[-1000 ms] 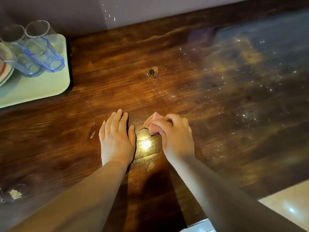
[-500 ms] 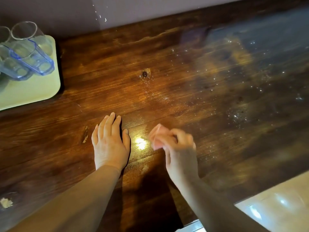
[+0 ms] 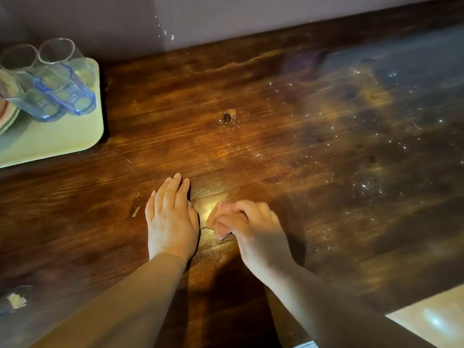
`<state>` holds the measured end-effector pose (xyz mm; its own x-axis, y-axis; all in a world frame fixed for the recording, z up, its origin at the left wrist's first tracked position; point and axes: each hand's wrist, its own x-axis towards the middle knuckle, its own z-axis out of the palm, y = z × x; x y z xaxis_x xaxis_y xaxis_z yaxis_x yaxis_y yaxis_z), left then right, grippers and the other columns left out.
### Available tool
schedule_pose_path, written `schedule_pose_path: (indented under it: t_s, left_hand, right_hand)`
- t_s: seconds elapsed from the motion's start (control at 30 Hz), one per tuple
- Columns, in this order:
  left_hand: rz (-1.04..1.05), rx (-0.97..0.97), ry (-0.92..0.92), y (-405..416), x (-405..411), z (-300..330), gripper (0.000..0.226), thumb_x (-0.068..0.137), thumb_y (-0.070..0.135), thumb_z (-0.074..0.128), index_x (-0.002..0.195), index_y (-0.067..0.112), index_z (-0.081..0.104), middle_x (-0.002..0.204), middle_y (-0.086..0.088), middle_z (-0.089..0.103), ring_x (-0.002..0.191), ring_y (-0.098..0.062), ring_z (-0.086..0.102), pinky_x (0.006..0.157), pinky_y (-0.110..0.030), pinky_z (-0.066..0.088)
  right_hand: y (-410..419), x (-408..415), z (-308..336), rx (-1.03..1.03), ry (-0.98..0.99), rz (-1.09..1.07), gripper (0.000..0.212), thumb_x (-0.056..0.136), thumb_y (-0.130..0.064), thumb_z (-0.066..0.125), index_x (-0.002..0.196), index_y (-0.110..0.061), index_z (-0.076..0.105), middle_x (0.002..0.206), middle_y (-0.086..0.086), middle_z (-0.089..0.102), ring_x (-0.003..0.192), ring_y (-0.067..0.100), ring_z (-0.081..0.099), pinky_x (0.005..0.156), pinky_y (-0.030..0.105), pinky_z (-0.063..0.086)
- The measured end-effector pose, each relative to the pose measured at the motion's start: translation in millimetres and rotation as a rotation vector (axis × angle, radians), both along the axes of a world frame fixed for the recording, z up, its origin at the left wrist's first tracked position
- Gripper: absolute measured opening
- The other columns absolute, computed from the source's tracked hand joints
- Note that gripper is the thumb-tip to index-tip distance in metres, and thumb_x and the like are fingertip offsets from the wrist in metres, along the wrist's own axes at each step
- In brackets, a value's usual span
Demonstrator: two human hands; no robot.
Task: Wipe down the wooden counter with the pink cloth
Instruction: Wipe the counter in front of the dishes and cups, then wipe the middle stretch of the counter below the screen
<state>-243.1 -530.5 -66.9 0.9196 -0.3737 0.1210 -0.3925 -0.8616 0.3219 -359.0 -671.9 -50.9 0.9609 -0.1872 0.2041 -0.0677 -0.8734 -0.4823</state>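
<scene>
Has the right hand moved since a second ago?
Yes: the right hand, gripping the pink cloth, drew toward the person, away from the dark knot in the wooden counter.

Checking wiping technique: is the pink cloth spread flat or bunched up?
Bunched up: the right hand grips the pink cloth in a small wad, only its edges showing.

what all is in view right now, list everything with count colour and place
wooden counter: 1, dark brown, fills the view
pink cloth: 1, pink, near front edge, in right hand
tray: 1, pale green, far left
glasses: 2, clear with blue tint, lying on tray
plates: count unclear, pale, left edge of tray
white specks: many, right part of counter
left hand: 1, flat on counter
right hand: 1, grips cloth
</scene>
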Motion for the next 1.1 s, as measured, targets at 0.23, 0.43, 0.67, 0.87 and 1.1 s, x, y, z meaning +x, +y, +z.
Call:
schedule_pose_path:
  t_s: [0.23, 0.43, 0.67, 0.87, 1.1]
  left_hand:
    - [-0.006, -0.013, 0.017, 2, 0, 0, 0.048, 0.092, 0.010, 0.052, 0.140, 0.011, 0.054, 0.151, -0.006, 0.045, 0.143, -0.023, 0.033, 0.119, -0.049, 0.022]
    - [-0.005, -0.060, 0.043, 2, 0, 2, 0.053, 0.095, 0.022, 0.028, 0.143, 0.011, 0.049, 0.152, -0.005, 0.044, 0.145, -0.022, 0.033, 0.121, -0.046, 0.020]
    - [0.019, -0.105, 0.065, 2, -1, 1, 0.051, 0.097, 0.024, 0.029, 0.146, 0.014, 0.036, 0.154, -0.004, 0.039, 0.147, -0.019, 0.028, 0.123, -0.042, 0.010]
    - [-0.029, -0.016, 0.055, 1, 1, 0, 0.054, 0.094, 0.025, 0.031, 0.147, 0.014, 0.034, 0.156, -0.004, 0.036, 0.148, -0.020, 0.027, 0.123, -0.047, 0.013]
    - [-0.053, 0.122, 0.086, -1, 2, 2, 0.060, 0.093, 0.025, 0.031, 0.151, 0.009, 0.035, 0.159, -0.008, 0.031, 0.149, -0.024, 0.023, 0.121, -0.051, 0.021]
  right_hand:
    - [-4, 69, 2, 0.045, 0.124, -0.284, 0.042, 0.087, -0.005, 0.067, 0.111, -0.038, 0.067, 0.119, -0.003, 0.051, 0.103, 0.023, 0.044, 0.084, 0.033, 0.036]
    - [-3, 56, 3, -0.045, 0.069, 0.060, 0.042, 0.084, -0.004, 0.071, 0.111, -0.035, 0.069, 0.113, -0.003, 0.054, 0.096, 0.022, 0.050, 0.078, 0.036, 0.046]
    - [22, 81, 2, 0.012, 0.089, -0.120, 0.028, 0.093, -0.018, 0.057, 0.112, -0.037, 0.068, 0.117, -0.002, 0.055, 0.098, 0.024, 0.050, 0.082, 0.038, 0.045]
    - [-24, 110, 5, -0.068, 0.058, -0.027, 0.029, 0.093, -0.013, 0.065, 0.113, -0.034, 0.070, 0.114, 0.001, 0.056, 0.098, 0.026, 0.050, 0.079, 0.038, 0.045]
    - [-5, 90, 11, -0.001, 0.112, 0.038, 0.029, 0.095, -0.017, 0.064, 0.116, -0.036, 0.070, 0.115, -0.001, 0.056, 0.098, 0.024, 0.051, 0.080, 0.035, 0.044]
